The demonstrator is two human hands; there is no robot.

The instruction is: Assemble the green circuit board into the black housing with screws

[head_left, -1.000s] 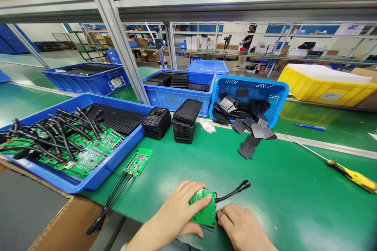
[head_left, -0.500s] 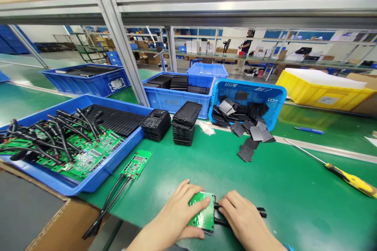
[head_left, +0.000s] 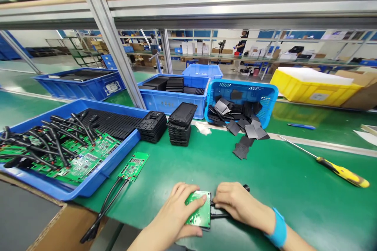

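Left hand: the left hand [head_left: 176,213] was seen at the bottom centre of the frame, closed around the left edge of a green circuit board [head_left: 199,213], fingers laid over its top.
Right hand: the right hand [head_left: 238,204] was pressed down just right of the board, fingers curled over the black cable [head_left: 219,215] at the board's right edge; a blue wristband [head_left: 278,229] was worn on that wrist.
Circuit board: it was held flat on the green worktop [head_left: 282,172], low in the frame, between the two hands.
Second board: another green board with black leads [head_left: 133,166] lay left of centre, just beside a blue tray.
Blue tray: the blue tray [head_left: 97,174] at the left was filled with boards and black cables.
Black stacks: two stacks of black housings [head_left: 179,125] stood at the centre.
Basket: a tipped blue basket [head_left: 265,94] spilled black pads onto the worktop.
Screwdriver: a yellow-handled screwdriver [head_left: 341,171] lay at the right.
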